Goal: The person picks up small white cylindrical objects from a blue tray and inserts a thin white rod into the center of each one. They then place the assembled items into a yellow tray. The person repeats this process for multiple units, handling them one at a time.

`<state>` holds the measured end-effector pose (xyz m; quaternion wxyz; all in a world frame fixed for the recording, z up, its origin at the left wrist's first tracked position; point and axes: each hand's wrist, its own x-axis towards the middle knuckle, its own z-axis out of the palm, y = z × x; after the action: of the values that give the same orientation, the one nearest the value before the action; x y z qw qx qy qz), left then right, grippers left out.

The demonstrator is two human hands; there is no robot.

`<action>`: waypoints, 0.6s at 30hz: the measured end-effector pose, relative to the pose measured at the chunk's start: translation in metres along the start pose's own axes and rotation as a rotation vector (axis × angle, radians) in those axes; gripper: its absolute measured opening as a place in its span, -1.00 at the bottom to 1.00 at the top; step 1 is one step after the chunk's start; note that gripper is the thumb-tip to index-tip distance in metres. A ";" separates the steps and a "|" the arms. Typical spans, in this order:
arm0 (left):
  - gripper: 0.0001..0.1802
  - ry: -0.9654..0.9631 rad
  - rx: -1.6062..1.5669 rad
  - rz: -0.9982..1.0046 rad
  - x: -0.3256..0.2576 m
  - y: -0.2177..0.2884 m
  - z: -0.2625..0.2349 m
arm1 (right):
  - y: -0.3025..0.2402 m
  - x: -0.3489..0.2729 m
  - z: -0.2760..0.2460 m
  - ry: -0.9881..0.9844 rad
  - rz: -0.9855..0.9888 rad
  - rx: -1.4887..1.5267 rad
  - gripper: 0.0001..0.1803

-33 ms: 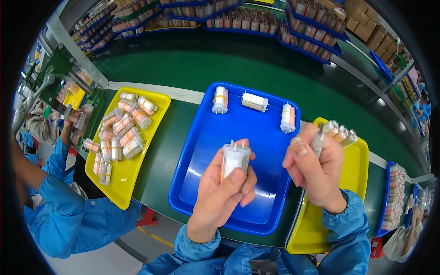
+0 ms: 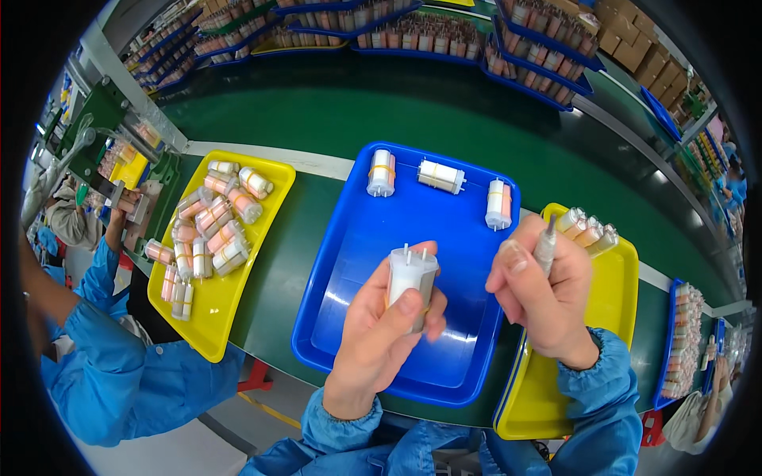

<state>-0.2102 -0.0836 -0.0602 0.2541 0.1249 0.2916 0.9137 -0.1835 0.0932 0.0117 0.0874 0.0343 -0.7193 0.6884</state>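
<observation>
My left hand (image 2: 379,333) grips a white cylindrical part (image 2: 410,278) with thin pins on top, upright over the blue tray (image 2: 349,317). My right hand (image 2: 541,295) holds a grey pen-like tool (image 2: 545,247) in its fist, tip up, just right of the part and over the tray's right rim. Three more white cylinders with orange bands (image 2: 438,176) lie along the far side of the blue tray.
A yellow tray (image 2: 214,317) on the left holds several banded cylinders (image 2: 213,230). Another yellow tray (image 2: 619,317) on the right carries a few cylinders (image 2: 587,228) at its far end. A person in blue sleeves (image 2: 95,317) works at the left. Blue bins of parts line the far side of the green belt.
</observation>
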 end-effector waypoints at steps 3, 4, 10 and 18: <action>-0.41 0.044 0.081 -0.019 0.002 0.003 0.007 | 0.002 -0.002 0.004 -0.013 0.004 -0.002 -0.82; -0.41 0.054 0.102 -0.018 0.002 0.004 0.007 | 0.002 -0.001 0.005 -0.024 0.007 0.003 -0.82; -0.35 0.074 0.277 0.060 -0.004 0.009 0.008 | 0.017 -0.002 0.007 -0.144 -0.025 -0.095 -0.85; -0.27 -0.003 0.259 0.302 -0.005 0.001 0.018 | 0.026 -0.005 0.021 -0.338 -0.025 -0.129 -0.52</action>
<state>-0.1993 -0.0786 -0.0457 0.0964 0.2003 0.3842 0.8961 -0.1849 0.0732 -0.0155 -0.0241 0.1525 -0.7660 0.6240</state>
